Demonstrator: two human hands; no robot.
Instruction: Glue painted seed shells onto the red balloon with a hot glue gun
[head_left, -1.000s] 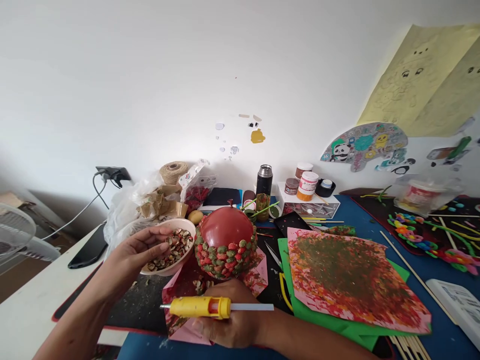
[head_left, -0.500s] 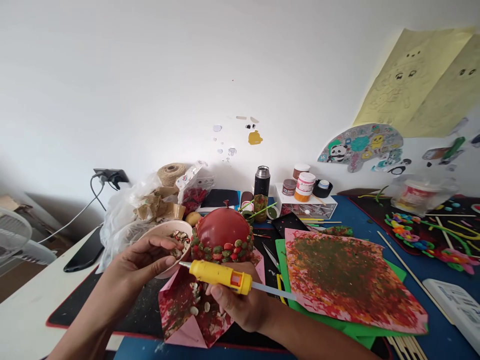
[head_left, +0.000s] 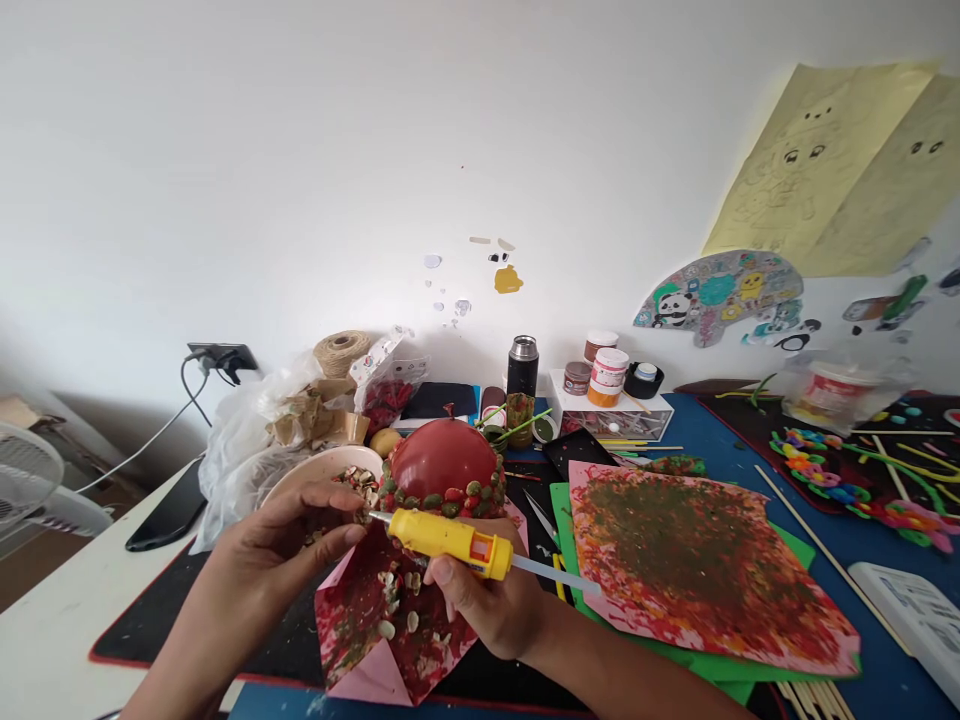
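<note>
My right hand (head_left: 491, 605) grips a yellow glue gun (head_left: 450, 543), its nozzle pointing left and a clear glue stick (head_left: 556, 574) poking out behind. At the nozzle's tip, my left hand (head_left: 289, 550) is curled with thumb and fingertips around what looks like a small pistachio shell, mostly hidden. Just behind the gun sits a red balloon (head_left: 448, 458), ringed by red and green painted shells (head_left: 454, 500). A pale bowl (head_left: 300, 470) of shells stands behind my left hand. Loose shells (head_left: 412, 622) lie on paint-stained pink paper (head_left: 367, 675) beneath my hands.
Painted pink paper (head_left: 705, 560) lies on green sheets at the right. Behind the balloon stand a black flask (head_left: 523, 370) and paint jars (head_left: 609, 375) on a white drawer box (head_left: 652, 418). Scissors (head_left: 540, 515) lie near the balloon; a phone (head_left: 166, 508) is at the left.
The glue gun has shifted slightly right and tipped, its rear end lower, and its nozzle is beside my left fingertips. My left hand has moved slightly right and down.
</note>
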